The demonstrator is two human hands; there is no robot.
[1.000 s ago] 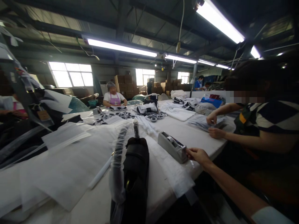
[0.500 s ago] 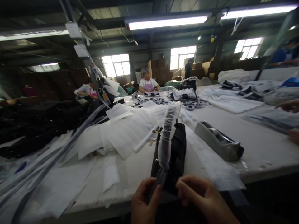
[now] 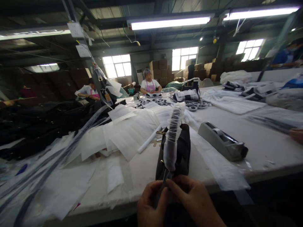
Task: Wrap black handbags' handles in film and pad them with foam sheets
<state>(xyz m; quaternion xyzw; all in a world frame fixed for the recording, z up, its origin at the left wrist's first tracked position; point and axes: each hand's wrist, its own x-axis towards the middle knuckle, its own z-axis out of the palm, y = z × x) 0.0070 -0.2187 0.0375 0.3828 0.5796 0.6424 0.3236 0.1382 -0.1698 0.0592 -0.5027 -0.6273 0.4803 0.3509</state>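
Note:
A black bag [image 3: 186,146] lies at the table's front edge, with a small gold clasp showing. Over it runs a dark strap [image 3: 166,176], whose far stretch is covered by a crinkled translucent white wrap [image 3: 170,151]. My left hand [image 3: 152,200] pinches the bare near part of this strap between thumb and fingers. Closed on the same spot, my right hand [image 3: 191,195] has its fingertips against the strap, touching those of the left. Whatever small piece may sit between the fingertips is hidden.
A grey tape dispenser [image 3: 222,142] stands right of the bag. White sheets [image 3: 127,129] spread out at left, and a clear plastic strip [image 3: 220,167] lies below the dispenser. Black goods pile up far left. Co-workers sit beyond the table; another person's hand [image 3: 297,135] shows at the right edge.
My right hand has moved left onto the strap and met my left hand. The bag and strap have shifted slightly right. At the right edge, the other person's hands have drawn back.

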